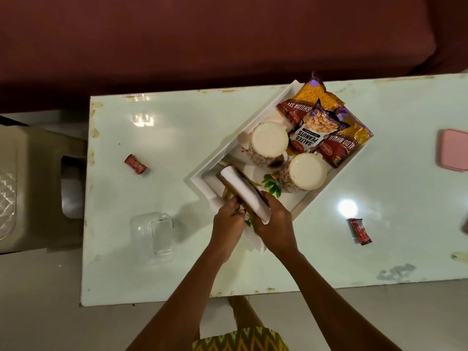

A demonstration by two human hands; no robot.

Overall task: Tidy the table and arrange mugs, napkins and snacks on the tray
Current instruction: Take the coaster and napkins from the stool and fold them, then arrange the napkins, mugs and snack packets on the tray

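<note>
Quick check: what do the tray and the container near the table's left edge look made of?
Tray: looks like white-painted wood or plastic with thick, matte walls; hard to tell which. Container: clear glossy plastic, probably, since the table shows through it.

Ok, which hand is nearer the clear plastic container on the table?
Left. The left hand is just to the right of the clear plastic container, apart from it; the right hand lies farther right, holding the white napkin stack.
</note>
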